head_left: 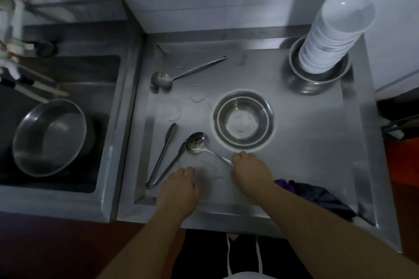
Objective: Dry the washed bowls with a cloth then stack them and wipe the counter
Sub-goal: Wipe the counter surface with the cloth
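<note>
**Two hands low over a wet steel surface, one on a ladle handle**

Forearms reach in from the bottom edge, closest to the camera. From there, by size: the steel surface [306, 154] is a shallow rimmed tray with puddles of water on its left half. To its left sits a sink [68, 75] with a large steel basin [49, 136] tilted inside it. At the back right corner of the surface a tall stack of white bowls [335, 36], upside down, stands inside a steel bowl [317, 79]. Near the middle, a smaller steel bowl [243, 119] rests upright inside a white bowl whose rim shows around it. A dark cloth [317, 197] lies crumpled at the front right, just beside the right forearm.

The right hand [251, 170] has its fingers curled around the handle end of a ladle [197, 141], whose bowl lies on the surface just left of the nested bowls. The left hand [179, 186] hovers palm down, knuckles bent, holding nothing that can be seen; whether it touches the surface I cannot tell. Two slim utensils [163, 156] lie side by side left of the ladle, and another ladle [181, 72] lies at the back left.
</note>
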Demonstrator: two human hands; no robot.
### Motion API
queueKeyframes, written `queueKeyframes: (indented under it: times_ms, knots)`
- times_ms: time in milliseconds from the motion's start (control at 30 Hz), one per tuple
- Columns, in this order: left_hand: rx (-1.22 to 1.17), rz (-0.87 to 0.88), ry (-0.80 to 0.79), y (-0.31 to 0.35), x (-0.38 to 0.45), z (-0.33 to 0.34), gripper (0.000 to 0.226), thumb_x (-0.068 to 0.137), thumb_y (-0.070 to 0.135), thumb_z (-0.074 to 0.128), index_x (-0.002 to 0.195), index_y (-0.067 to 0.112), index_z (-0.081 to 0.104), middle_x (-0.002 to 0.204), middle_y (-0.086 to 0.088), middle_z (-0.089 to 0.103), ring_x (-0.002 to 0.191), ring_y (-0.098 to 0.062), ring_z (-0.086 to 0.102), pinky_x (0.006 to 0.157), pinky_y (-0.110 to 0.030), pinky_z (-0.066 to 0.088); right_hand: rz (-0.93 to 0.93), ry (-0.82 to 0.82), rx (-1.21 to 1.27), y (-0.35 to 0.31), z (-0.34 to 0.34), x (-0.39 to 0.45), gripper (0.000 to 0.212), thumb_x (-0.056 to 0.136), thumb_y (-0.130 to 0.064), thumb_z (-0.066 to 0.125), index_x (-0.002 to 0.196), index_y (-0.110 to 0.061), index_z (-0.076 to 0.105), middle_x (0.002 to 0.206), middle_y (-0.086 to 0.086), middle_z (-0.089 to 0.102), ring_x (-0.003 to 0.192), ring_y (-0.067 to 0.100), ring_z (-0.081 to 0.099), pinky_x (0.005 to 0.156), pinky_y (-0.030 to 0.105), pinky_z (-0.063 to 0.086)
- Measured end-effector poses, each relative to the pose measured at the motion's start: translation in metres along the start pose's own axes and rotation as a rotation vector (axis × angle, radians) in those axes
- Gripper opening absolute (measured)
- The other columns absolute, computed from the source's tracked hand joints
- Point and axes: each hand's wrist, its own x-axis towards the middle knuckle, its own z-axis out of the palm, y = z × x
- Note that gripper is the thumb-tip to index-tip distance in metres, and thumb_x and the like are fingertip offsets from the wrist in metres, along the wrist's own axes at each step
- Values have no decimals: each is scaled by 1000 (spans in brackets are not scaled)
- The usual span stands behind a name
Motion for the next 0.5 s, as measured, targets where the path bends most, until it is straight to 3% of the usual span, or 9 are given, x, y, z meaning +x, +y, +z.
queueKeyframes:
  times_ms: [500]
  knots:
    - [70,245,-43,-64,52,-23,39,106,33,45,143,22,50,134,-4,63,118,-25,60,99,-40,50,150,-25,-123,-53,9,55,25,100,-7,53,122,-15,61,120,9,62,113,31,65,85,42,55]
